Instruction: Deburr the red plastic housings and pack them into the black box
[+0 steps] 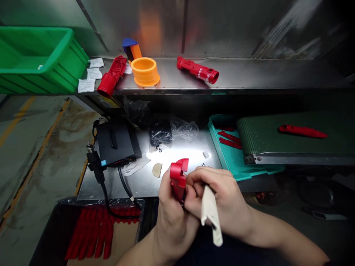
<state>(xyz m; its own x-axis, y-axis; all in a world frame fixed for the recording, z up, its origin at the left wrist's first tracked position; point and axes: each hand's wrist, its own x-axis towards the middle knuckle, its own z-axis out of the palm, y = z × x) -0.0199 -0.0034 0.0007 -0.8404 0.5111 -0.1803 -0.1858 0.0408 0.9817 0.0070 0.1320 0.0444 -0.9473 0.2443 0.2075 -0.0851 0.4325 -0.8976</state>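
Both hands are raised and are brought close together low in the centre of the head view. The left hand [173, 218] is turned on its side, with the palm directed inward and the thumb [165, 184] extended upward, and a closed grip is formed. The right hand [219, 199] is held across from it with the back turned upward, and the fingers [201, 177] are curled leftward toward the left hand in a closed grip. The wrists are slightly bent. The bare left forearm [138, 255] is extended in from the bottom edge, and the bare right forearm [288, 240] is extended in from the lower right.
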